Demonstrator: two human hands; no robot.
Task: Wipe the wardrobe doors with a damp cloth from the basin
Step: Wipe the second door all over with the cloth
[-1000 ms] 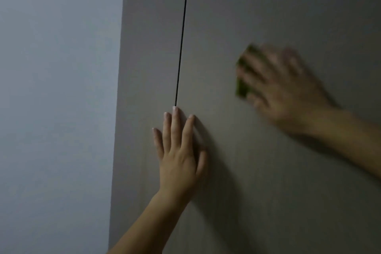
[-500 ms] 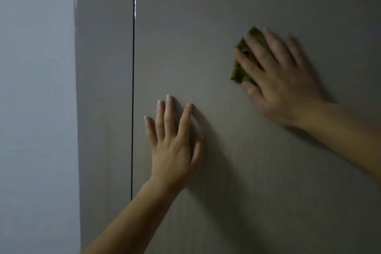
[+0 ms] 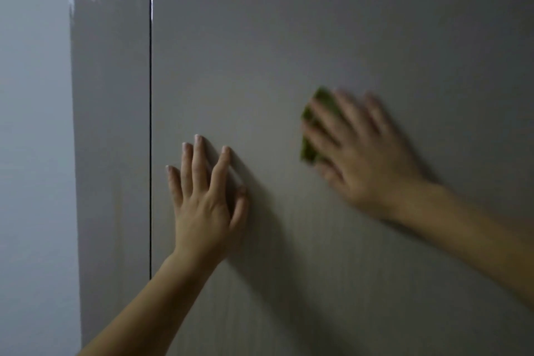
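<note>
Left hand (image 3: pixel 202 202) spread flat on wardrobe door (image 3: pixel 289 37), right hand (image 3: pixel 367 159) flat over green cloth (image 3: pixel 307 150); pale wall (image 3: pixel 34 153) leftward.

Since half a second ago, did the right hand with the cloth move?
Yes, downward. The right hand and green cloth sit closer to the planted left hand's level, while their distance from the door seam is about unchanged.

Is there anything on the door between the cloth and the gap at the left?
Yes. The left hand lies flat on the door, between the cloth under the right hand and the gap.
</note>
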